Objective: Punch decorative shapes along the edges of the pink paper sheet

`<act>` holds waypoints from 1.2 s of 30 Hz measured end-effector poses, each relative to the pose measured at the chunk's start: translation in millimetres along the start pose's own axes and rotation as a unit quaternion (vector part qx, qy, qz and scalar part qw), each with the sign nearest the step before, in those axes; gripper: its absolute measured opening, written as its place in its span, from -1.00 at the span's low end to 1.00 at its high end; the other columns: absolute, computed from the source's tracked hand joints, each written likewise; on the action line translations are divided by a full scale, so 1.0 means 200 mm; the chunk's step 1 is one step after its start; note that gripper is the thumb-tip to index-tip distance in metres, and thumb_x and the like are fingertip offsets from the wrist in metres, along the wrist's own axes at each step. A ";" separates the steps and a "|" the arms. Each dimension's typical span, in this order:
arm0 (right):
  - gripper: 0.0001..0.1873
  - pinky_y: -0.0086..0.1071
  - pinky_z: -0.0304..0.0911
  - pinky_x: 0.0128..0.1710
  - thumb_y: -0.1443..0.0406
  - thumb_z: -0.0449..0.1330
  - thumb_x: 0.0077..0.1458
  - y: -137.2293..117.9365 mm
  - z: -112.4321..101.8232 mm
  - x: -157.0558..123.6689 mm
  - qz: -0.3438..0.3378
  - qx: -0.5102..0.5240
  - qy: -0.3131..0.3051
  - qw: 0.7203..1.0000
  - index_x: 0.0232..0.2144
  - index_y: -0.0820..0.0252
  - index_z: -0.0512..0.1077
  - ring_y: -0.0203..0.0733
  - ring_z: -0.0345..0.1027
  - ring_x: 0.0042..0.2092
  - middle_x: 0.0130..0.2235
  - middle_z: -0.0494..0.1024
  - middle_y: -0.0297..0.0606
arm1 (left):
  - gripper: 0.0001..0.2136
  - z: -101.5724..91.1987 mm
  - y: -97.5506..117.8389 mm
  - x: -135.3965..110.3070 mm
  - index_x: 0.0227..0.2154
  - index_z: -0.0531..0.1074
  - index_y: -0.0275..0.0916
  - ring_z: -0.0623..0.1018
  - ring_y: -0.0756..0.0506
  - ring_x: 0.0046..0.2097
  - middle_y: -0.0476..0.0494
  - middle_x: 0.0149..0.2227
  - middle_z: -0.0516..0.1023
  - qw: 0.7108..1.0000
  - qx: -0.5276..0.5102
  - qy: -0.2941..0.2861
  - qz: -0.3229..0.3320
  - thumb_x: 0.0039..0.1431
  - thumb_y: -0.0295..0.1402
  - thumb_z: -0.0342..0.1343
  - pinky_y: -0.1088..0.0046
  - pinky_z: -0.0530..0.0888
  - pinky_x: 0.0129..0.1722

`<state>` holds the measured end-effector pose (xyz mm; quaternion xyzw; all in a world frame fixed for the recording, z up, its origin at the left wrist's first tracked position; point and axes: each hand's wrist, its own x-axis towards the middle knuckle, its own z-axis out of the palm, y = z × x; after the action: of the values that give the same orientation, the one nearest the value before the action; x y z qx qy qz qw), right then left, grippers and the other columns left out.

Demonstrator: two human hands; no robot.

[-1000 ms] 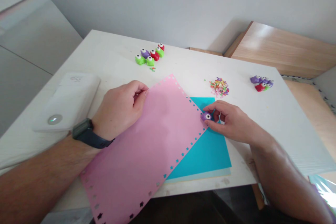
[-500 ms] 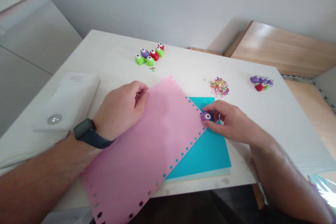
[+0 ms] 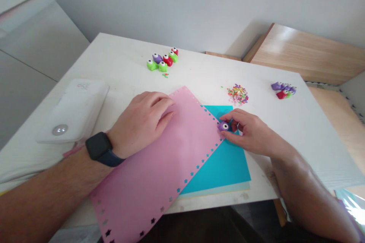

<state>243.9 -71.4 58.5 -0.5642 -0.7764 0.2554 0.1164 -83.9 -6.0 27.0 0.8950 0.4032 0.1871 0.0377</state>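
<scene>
A pink sheet of paper [image 3: 168, 148] lies slanted across the table, its edges lined with small punched shapes, many of them stars or flowers. Under its right part is blue paper [image 3: 219, 163]. My right hand [image 3: 245, 127] grips a small purple craft punch [image 3: 224, 126] between thumb and fingers, at the pink sheet's right corner. The punch has a white top with a dark star. My left hand [image 3: 145, 119] rests over the sheet's upper left part, thumb and fingers apart, holding nothing. Its wrist bears a dark watch [image 3: 99, 145].
A heap of colourful paper bits [image 3: 238, 95] lies beyond the blue paper. Several green, red and purple punches [image 3: 162, 60] stand at the back, with a second group of punches [image 3: 284, 89] at the right. A white case [image 3: 75, 110] sits on the left of the table [image 3: 122, 57].
My left hand has let go of the sheet's upper left edge and moved right onto the paper, its fingers opening. The sheet's far corner has dropped slightly. My right hand and the punch stay put.
</scene>
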 end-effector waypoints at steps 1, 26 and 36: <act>-0.71 -0.28 0.35 -0.19 0.17 0.30 0.21 0.00 0.00 0.00 -0.002 0.000 0.002 1.000 -0.03 0.09 0.53 -0.22 0.42 -0.26 -0.19 0.54 -0.24 | -0.76 0.00 0.01 0.00 -0.01 0.48 -0.22 0.50 -0.29 0.10 -0.24 0.06 0.54 1.000 -0.004 -0.004 0.015 0.44 -0.27 -0.02 0.07 0.41 0.19; -0.71 -0.29 0.34 -0.19 0.21 0.30 0.20 0.00 0.01 0.00 -0.013 -0.003 0.011 1.000 -0.03 0.12 0.53 -0.23 0.42 -0.27 -0.21 0.53 -0.27 | -0.46 0.03 0.13 -0.04 0.20 0.45 -0.27 0.38 -0.30 0.35 -0.29 0.31 0.44 0.982 -0.080 -0.103 0.138 0.35 0.01 0.14 0.00 0.27 0.39; -0.72 -0.29 0.34 -0.19 0.21 0.29 0.21 0.01 0.01 0.00 -0.018 0.000 0.012 1.000 -0.03 0.11 0.53 -0.23 0.41 -0.27 -0.20 0.53 -0.27 | -0.46 0.03 0.13 -0.05 0.21 0.46 -0.28 0.37 -0.29 0.36 -0.28 0.32 0.43 0.982 -0.076 -0.102 0.137 0.37 0.01 0.11 0.01 0.26 0.39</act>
<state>244.0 -71.9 56.2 -0.5533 -0.7851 0.2462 0.1302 -69.2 -29.1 23.3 0.9507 0.2549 0.1289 0.1207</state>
